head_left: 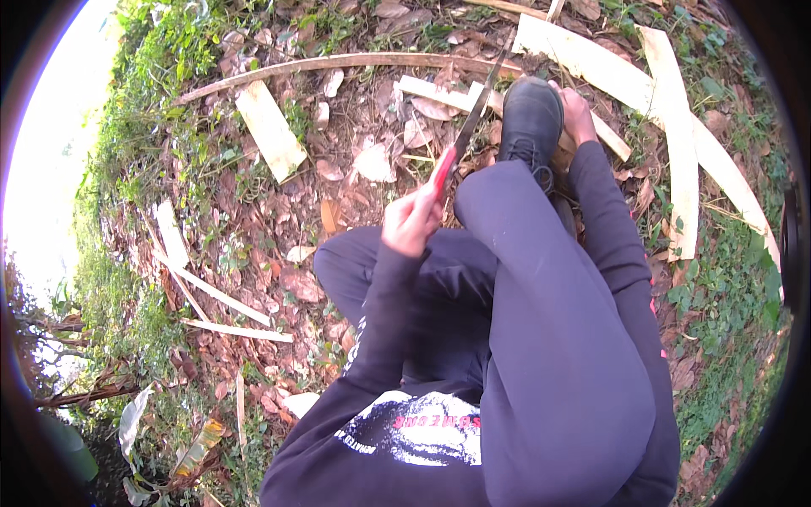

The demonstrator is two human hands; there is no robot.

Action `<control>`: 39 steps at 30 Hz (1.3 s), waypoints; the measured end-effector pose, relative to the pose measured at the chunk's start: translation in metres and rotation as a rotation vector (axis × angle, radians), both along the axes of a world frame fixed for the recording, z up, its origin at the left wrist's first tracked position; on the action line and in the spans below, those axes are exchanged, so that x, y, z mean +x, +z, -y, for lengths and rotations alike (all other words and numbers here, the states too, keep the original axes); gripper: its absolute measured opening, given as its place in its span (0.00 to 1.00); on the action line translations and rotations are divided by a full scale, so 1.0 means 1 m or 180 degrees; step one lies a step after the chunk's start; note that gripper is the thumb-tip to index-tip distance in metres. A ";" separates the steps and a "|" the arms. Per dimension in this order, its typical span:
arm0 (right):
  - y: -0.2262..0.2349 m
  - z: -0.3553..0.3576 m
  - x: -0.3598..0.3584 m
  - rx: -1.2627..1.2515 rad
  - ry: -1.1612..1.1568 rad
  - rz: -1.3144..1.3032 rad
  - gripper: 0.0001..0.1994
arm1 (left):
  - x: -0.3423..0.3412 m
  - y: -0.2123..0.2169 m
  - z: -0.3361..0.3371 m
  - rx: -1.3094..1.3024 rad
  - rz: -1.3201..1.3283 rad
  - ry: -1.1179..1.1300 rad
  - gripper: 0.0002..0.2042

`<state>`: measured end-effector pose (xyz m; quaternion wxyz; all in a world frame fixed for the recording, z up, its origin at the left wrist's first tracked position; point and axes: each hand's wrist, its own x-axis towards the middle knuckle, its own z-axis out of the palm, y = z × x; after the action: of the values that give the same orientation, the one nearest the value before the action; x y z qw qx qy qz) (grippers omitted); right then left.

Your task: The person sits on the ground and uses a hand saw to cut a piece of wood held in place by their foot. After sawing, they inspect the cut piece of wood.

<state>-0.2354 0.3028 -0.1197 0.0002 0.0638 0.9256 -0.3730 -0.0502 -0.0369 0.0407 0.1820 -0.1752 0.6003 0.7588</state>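
Note:
My left hand (412,221) is closed round the red handle of a pruning saw (443,171). Its long, narrow dark blade points away from me and slants right, beside the boot; I cannot make out teeth. My right hand (577,116) is down beside the toe of my dark boot (530,118), its fingers curled and partly hidden by the boot. What they hold, if anything, does not show. A pale wood strip (610,138) runs out from under the boot, next to that hand. Another pale piece (439,93) lies left of the boot, close to the blade.
A long, thin curved brown strip (338,62) lies across the far ground. Wide pale strips (676,144) cross at the right. A short flat pale board (270,131) and thinner strips (224,294) lie on the left. Dry leaves and green plants cover the ground.

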 end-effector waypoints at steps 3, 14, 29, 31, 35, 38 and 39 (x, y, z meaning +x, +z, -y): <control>-0.002 -0.001 0.012 -0.0107 0.0652 -0.0300 0.16 | 0.032 0.023 0.043 0.0140 -0.0236 0.0042 0.15; 0.009 -0.024 0.014 -0.0965 0.0768 0.0076 0.15 | 0.064 0.018 0.042 0.0462 -0.0972 0.0647 0.08; 0.031 0.001 0.075 -0.0222 0.0452 -0.0171 0.13 | 0.055 -0.024 -0.009 0.0277 -0.0761 0.0339 0.12; 0.015 -0.006 0.060 0.0183 0.0400 -0.0048 0.12 | 0.048 -0.034 -0.015 0.0336 -0.0740 0.0224 0.12; -0.015 -0.016 0.055 0.0867 0.0418 0.0002 0.12 | 0.043 -0.049 -0.022 0.0259 -0.0682 0.0166 0.12; -0.006 -0.008 0.055 0.0918 0.0254 0.0120 0.13 | 0.044 -0.053 -0.020 0.0395 -0.0609 0.0293 0.11; -0.002 -0.006 0.055 0.0941 0.0209 0.0166 0.14 | 0.045 -0.053 -0.018 0.0412 -0.0590 0.0296 0.11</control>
<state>-0.1802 0.3088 -0.1222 0.0270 0.0426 0.9717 -0.2306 -0.0053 -0.0190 -0.0127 0.1013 -0.1198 0.5555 0.8166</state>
